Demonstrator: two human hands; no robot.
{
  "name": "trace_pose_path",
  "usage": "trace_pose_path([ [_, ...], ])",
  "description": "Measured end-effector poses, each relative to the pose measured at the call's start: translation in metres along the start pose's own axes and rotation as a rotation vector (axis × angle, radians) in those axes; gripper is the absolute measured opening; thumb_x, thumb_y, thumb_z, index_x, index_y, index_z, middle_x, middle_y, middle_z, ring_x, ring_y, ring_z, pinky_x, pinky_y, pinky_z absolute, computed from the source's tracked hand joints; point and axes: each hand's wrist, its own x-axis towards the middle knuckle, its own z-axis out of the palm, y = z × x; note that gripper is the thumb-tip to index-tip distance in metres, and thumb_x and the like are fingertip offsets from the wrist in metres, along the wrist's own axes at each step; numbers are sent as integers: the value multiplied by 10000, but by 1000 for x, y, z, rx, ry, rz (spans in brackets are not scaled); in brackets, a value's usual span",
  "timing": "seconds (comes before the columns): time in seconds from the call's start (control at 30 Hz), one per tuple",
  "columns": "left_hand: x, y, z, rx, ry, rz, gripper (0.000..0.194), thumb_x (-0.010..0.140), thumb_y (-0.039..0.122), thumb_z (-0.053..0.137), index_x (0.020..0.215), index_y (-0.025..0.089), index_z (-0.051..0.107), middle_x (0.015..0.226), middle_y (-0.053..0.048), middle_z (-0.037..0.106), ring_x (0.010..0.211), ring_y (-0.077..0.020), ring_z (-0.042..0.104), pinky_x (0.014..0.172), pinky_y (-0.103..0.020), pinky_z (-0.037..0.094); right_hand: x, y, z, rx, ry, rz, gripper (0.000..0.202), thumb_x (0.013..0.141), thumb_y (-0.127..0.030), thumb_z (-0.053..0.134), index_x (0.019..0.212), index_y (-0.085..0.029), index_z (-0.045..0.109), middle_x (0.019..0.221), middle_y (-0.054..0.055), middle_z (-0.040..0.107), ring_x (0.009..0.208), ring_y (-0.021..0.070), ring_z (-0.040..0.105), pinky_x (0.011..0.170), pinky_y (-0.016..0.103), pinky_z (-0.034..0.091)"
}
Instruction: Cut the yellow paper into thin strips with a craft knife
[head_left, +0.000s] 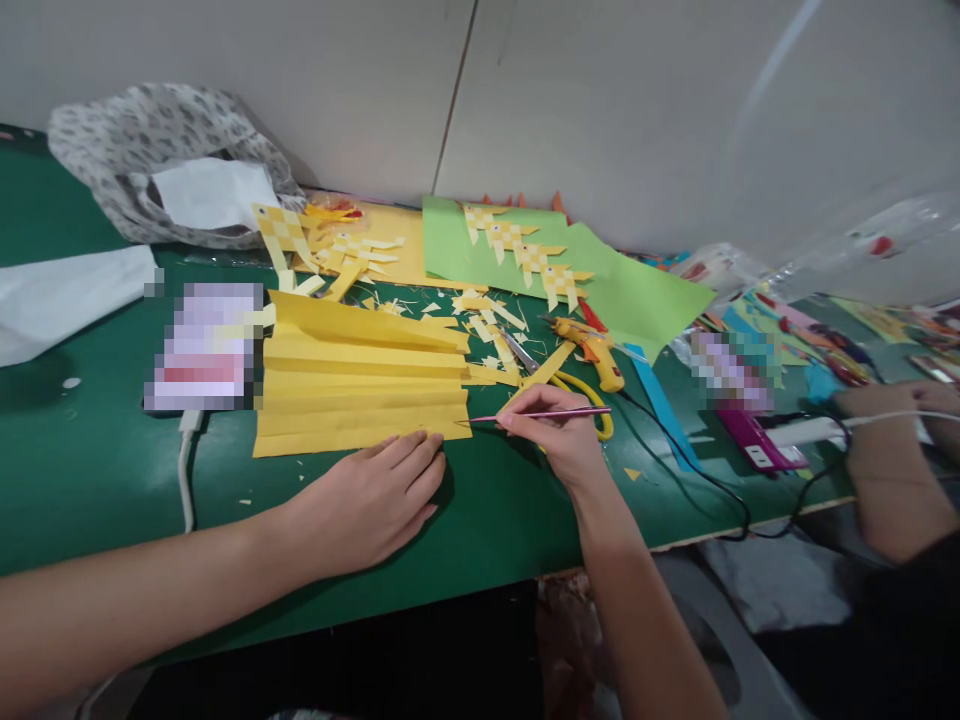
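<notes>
A creased sheet of yellow paper (pixel 360 385) lies on the green table, its folds running left to right. My left hand (pixel 394 480) rests palm down with outstretched fingers, the fingertips pressing the paper's lower edge. In my right hand (pixel 551 430) is a slim pink pen-like tool (pixel 570 412), pinched between thumb and fingers. Its fine tip points left and meets the paper near the lower right corner; whether it is a needle or a thin nib I cannot tell. Yellow-handled scissors (pixel 581 395) lie just behind that hand, partly hidden by it.
A yellow glue gun (pixel 596 350) with a black cord lies beyond my right hand. Woven paper fish (pixel 525 255) rest on green paper (pixel 637 285). Yellow scraps (pixel 491 330) are scattered behind the sheet. A charging phone (pixel 206 350) touches its left side. Another person's arm (pixel 892 470) is at right.
</notes>
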Motion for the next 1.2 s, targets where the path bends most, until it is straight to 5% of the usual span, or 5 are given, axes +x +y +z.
trace_pose_path([
  [0.47,0,0,1,-14,24,5,375,968,261,353,1206,45,545,1268,-184,593,1123,-304,582,853,-378,507,-1,5,-11,-54,74,-72,144,603,-207,776,559,-186,641,530,-13,631,461,123,554,437,240,421],
  [0.67,0,0,0,8,33,20,344,964,250,361,1173,53,550,1158,-163,619,1091,-290,568,859,-365,481,-4,8,-3,38,339,-220,148,823,-357,659,905,-234,667,778,15,717,587,156,658,598,305,540],
  [0.97,-3,-1,-3,49,62,156,174,912,126,426,1006,123,573,838,-62,600,762,-196,568,740,-344,473,4,0,34,-571,-71,-425,14,838,-228,634,848,-233,641,895,44,712,887,221,653,825,369,510],
  [1.1,-6,-2,-7,-89,239,276,208,927,102,399,1054,142,558,721,-12,586,659,-154,548,645,-292,455,8,-8,41,-510,126,-493,100,827,-166,616,760,-227,574,759,11,668,745,183,652,733,327,527],
  [1.2,-2,-5,-8,-440,237,-24,184,922,144,421,1011,189,576,773,-12,618,714,-136,574,623,-247,462,6,-18,44,-359,328,-498,102,824,-178,633,803,-232,549,801,12,665,772,183,671,713,323,551],
])
